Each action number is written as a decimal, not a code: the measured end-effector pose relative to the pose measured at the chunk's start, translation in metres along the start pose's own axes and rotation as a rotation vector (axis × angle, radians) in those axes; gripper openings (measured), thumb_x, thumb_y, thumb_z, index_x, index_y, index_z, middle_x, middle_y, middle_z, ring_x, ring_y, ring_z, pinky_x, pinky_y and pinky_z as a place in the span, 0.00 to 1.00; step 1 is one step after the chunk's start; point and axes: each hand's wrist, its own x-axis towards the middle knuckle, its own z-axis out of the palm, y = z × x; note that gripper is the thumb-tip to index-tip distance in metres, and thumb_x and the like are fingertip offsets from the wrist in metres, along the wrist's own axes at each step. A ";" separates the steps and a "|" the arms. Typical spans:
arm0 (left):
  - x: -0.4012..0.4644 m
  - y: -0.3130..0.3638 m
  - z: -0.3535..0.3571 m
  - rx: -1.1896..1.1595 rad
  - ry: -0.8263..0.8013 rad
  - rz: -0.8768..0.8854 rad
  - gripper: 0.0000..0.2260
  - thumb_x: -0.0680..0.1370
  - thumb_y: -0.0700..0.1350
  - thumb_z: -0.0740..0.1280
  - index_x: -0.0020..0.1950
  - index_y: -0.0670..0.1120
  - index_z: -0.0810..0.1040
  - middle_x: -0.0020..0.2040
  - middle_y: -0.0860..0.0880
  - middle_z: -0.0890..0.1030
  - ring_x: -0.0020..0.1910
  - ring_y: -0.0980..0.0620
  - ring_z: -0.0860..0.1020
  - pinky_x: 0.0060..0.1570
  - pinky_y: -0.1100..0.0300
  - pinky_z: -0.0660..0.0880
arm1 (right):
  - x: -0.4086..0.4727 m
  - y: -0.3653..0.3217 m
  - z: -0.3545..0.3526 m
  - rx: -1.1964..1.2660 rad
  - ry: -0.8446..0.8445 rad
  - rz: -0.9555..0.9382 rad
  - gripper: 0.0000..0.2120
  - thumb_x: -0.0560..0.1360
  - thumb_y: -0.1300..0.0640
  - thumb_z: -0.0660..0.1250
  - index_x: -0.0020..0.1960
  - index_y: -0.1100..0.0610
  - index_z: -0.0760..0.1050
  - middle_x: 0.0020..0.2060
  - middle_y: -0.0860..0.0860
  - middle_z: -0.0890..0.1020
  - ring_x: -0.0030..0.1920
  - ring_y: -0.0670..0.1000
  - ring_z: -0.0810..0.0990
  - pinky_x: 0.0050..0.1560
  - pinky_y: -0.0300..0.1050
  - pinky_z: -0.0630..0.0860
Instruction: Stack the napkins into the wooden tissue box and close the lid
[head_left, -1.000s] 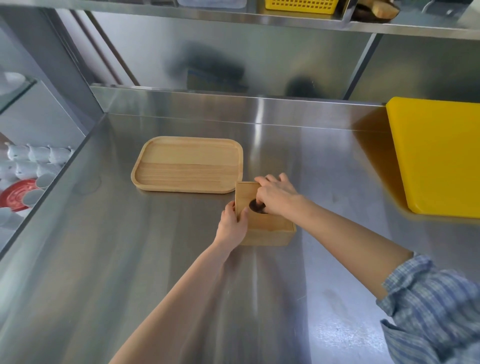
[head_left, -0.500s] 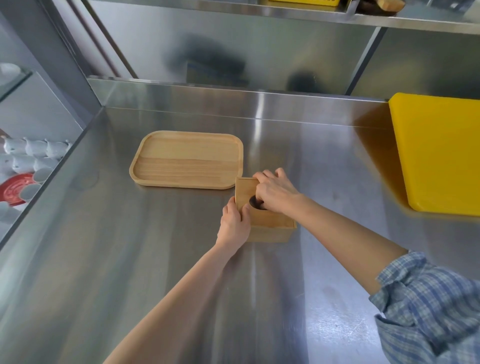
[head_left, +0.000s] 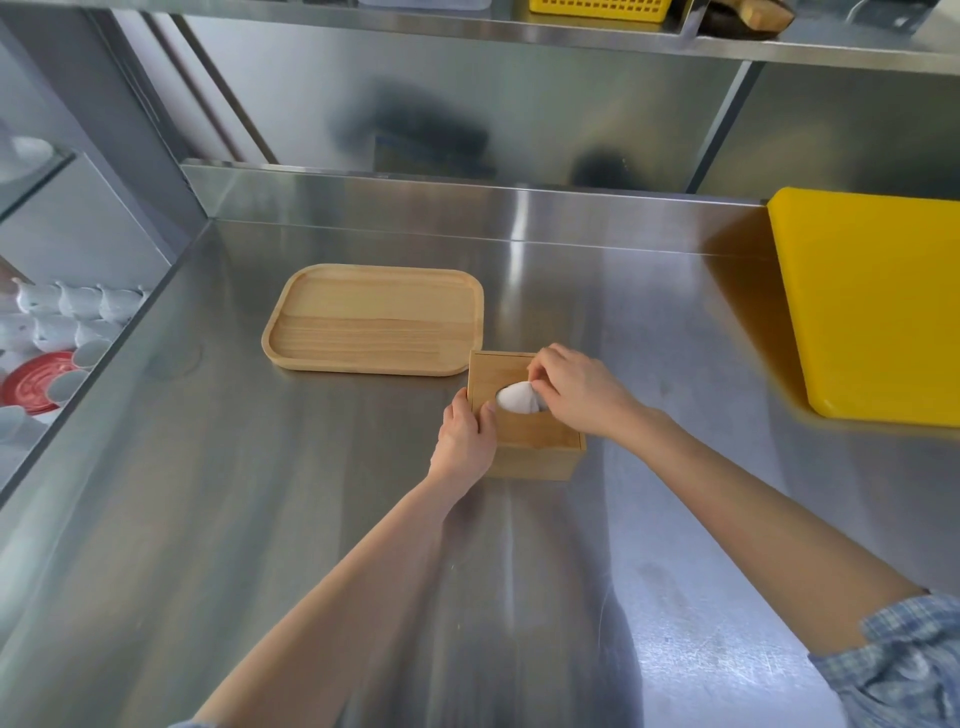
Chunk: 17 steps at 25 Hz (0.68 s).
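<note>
The wooden tissue box (head_left: 524, 415) is sitting near the middle of the steel worktop (head_left: 260, 519), its lid on, with a white napkin (head_left: 518, 399) poking up through the oval opening in the top. The left hand (head_left: 465, 439) is bracing the box's left side, its fingers (head_left: 460, 410) lying together flat against the wall and the thumb resting on the top edge. The right hand (head_left: 582, 392) is hovering over the lid, its thumb and forefinger pinching the tip of the napkin while the other fingers are curling loosely above it. Just beside the box's far left corner, an empty-looking wooden tray (head_left: 374, 318) is lying flat; whether the two are touching cannot be told. A yellow cutting board (head_left: 872, 306) is resting well apart at the right edge of the worktop. A blue checked sleeve (head_left: 904, 660) is showing at the right forearm.
</note>
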 end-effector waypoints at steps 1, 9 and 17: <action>0.000 0.000 0.000 0.003 -0.002 0.001 0.21 0.81 0.48 0.51 0.73 0.42 0.57 0.71 0.41 0.65 0.70 0.41 0.64 0.65 0.50 0.62 | -0.001 0.000 0.000 -0.002 -0.002 0.001 0.10 0.79 0.59 0.54 0.55 0.62 0.71 0.57 0.56 0.76 0.58 0.56 0.75 0.54 0.47 0.69; -0.001 0.001 -0.001 0.007 -0.012 0.002 0.22 0.81 0.49 0.51 0.74 0.43 0.56 0.72 0.42 0.65 0.70 0.41 0.64 0.66 0.49 0.63 | -0.003 0.002 -0.003 0.139 -0.013 0.083 0.11 0.80 0.60 0.53 0.58 0.61 0.69 0.60 0.57 0.77 0.58 0.58 0.76 0.56 0.53 0.72; 0.005 0.004 -0.015 0.073 -0.078 0.004 0.23 0.80 0.50 0.55 0.73 0.42 0.58 0.70 0.42 0.69 0.68 0.42 0.68 0.62 0.54 0.66 | -0.001 0.006 -0.011 0.346 0.004 0.146 0.12 0.79 0.57 0.57 0.60 0.58 0.71 0.61 0.54 0.77 0.61 0.53 0.75 0.55 0.43 0.71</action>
